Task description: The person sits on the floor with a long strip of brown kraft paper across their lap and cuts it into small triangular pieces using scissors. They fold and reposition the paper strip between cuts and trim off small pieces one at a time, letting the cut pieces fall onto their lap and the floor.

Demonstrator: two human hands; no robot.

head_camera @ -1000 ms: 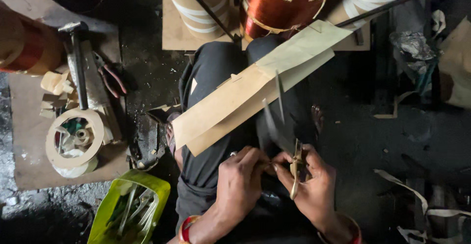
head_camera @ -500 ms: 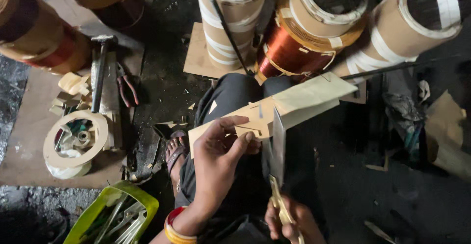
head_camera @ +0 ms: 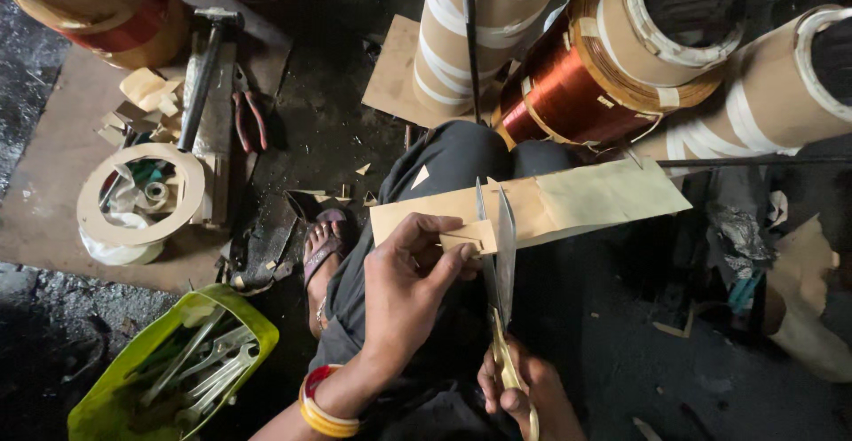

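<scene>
A long tan strip of stiff paper (head_camera: pixel 568 201) lies across my lap, over dark trousers. My left hand (head_camera: pixel 410 290) pinches its near edge, thumb and fingers around a small cut flap. My right hand (head_camera: pixel 524 392) grips the yellow handles of a pair of scissors (head_camera: pixel 499 255). The blades stand open, pointing away from me and straddling the strip just right of my left fingertips.
Copper wire coils wrapped in tan paper (head_camera: pixel 612 59) stand ahead. At left lie a hammer (head_camera: pixel 202 73), red-handled pliers (head_camera: pixel 248 117) and a paper tape ring (head_camera: pixel 138 197) on a board. A green tray of tools (head_camera: pixel 173 370) sits at lower left. My sandalled foot (head_camera: pixel 327 241) rests beside it.
A second ago both hands were together low over my lap. My left hand then rose to the strip, and the scissors now have their open blades across it.
</scene>
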